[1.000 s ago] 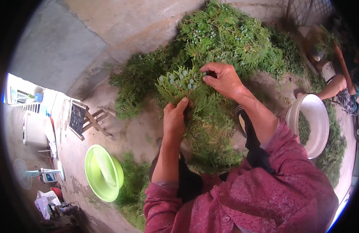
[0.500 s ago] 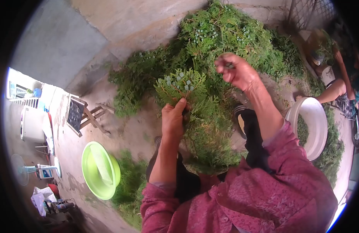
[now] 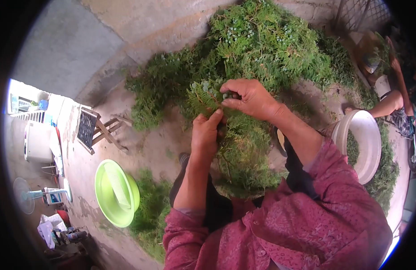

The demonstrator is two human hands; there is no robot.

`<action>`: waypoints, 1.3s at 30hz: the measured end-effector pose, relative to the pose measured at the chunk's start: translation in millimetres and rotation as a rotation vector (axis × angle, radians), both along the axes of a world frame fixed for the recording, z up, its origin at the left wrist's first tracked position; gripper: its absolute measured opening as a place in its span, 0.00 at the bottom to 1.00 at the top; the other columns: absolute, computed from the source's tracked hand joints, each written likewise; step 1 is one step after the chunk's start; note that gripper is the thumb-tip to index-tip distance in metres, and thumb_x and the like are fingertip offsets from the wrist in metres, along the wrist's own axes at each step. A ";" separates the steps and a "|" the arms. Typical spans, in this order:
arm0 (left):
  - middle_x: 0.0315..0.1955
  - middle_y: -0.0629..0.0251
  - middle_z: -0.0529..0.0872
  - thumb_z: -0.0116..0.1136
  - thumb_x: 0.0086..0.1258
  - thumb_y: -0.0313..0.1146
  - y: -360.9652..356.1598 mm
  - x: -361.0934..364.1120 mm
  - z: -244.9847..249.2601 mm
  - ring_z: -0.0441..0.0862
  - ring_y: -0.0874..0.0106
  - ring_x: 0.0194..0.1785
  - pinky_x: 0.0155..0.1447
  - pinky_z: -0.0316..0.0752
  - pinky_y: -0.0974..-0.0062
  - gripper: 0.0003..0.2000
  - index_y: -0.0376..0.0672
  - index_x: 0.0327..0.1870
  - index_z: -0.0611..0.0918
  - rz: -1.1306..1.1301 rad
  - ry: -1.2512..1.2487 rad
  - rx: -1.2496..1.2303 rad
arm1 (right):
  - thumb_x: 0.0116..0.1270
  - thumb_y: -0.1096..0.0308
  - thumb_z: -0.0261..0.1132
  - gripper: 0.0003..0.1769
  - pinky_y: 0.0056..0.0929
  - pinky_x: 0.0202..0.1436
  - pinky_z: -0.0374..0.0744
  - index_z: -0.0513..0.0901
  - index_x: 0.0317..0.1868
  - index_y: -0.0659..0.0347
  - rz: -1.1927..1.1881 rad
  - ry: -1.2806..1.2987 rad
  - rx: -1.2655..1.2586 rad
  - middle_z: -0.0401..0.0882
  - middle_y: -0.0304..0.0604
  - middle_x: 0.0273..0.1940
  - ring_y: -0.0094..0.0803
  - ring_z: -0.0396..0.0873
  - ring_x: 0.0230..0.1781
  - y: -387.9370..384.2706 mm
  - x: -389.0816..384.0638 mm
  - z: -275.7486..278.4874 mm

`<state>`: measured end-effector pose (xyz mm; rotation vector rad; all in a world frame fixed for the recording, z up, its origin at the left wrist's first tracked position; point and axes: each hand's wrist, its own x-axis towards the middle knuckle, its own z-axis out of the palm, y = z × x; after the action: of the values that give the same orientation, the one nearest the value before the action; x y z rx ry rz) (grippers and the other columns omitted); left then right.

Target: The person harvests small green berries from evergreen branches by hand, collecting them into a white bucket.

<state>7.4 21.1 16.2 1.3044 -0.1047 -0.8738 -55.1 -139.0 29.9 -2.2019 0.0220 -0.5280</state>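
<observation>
My left hand (image 3: 205, 134) is closed, its thumb and fingers pinching the stem of an arborvitae sprig (image 3: 200, 95) with flat green foliage and pale blue-green seed cones. Against the sprig's right side, my right hand (image 3: 255, 100) has thumb and forefinger bent together among the cones. Small greenish cones show partly within its curled fingers. Loose arborvitae branches (image 3: 244, 155) lie on the ground below both hands, between my feet. Beyond the hands rises a large heap of cone-bearing branches (image 3: 271, 54).
A white bucket (image 3: 372, 148) with small green pieces inside tilts at my right. Another person's leg (image 3: 390, 105) is behind it. To my left are a lime-green basin (image 3: 130, 213), a folding stool (image 3: 89, 130) and a fan (image 3: 24, 195). Cut greenery (image 3: 149, 207) lies beside the basin.
My right hand has come down and left, from raised above the branches to the sprig's cones. The left hand keeps its hold, shifted slightly right.
</observation>
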 end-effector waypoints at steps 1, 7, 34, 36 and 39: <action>0.25 0.72 0.78 0.54 0.64 0.30 0.6 1.7 -2.6 0.72 0.83 0.26 0.22 0.63 0.85 0.03 0.44 0.36 0.77 0.002 0.001 0.001 | 0.53 0.65 0.66 0.13 0.32 0.32 0.73 0.75 0.38 0.58 0.002 0.001 0.001 0.75 0.46 0.27 0.37 0.75 0.28 0.8 0.2 -0.9; 0.26 0.73 0.78 0.54 0.64 0.30 3.7 9.0 -13.2 0.73 0.81 0.27 0.31 0.68 0.82 0.05 0.41 0.38 0.77 -0.062 -0.005 -0.016 | 0.56 0.63 0.62 0.11 0.41 0.32 0.72 0.73 0.36 0.58 -0.051 -0.056 -0.187 0.73 0.48 0.26 0.47 0.74 0.30 5.6 -2.0 -1.9; 0.23 0.71 0.79 0.56 0.62 0.27 5.4 4.7 -9.5 0.75 0.80 0.25 0.29 0.71 0.82 0.02 0.41 0.30 0.78 -0.007 0.088 -0.142 | 0.63 0.67 0.57 0.06 0.15 0.13 0.60 0.71 0.34 0.60 -0.196 -0.025 1.099 0.69 0.34 0.24 0.16 0.62 0.15 -60.8 -5.3 3.8; 0.23 0.71 0.79 0.57 0.62 0.27 11.0 10.4 -12.5 0.74 0.81 0.24 0.28 0.70 0.83 0.01 0.41 0.31 0.78 -0.020 0.115 -0.160 | 0.62 0.70 0.57 0.06 0.11 0.11 0.57 0.70 0.35 0.63 0.063 -0.048 1.579 0.70 0.37 0.27 0.16 0.62 0.16 -66.3 -12.4 0.7; 0.23 0.72 0.79 0.56 0.63 0.27 11.1 12.9 -13.8 0.74 0.81 0.25 0.28 0.70 0.83 0.01 0.41 0.32 0.78 -0.024 0.146 -0.078 | 0.60 0.73 0.57 0.05 0.11 0.12 0.60 0.70 0.35 0.63 0.270 0.015 1.821 0.71 0.40 0.29 0.17 0.65 0.18 -51.6 -11.1 7.0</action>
<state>20.3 32.2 2.5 1.1656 -0.0394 -0.9738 -66.2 -190.6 37.0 -0.4053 0.1441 -0.1325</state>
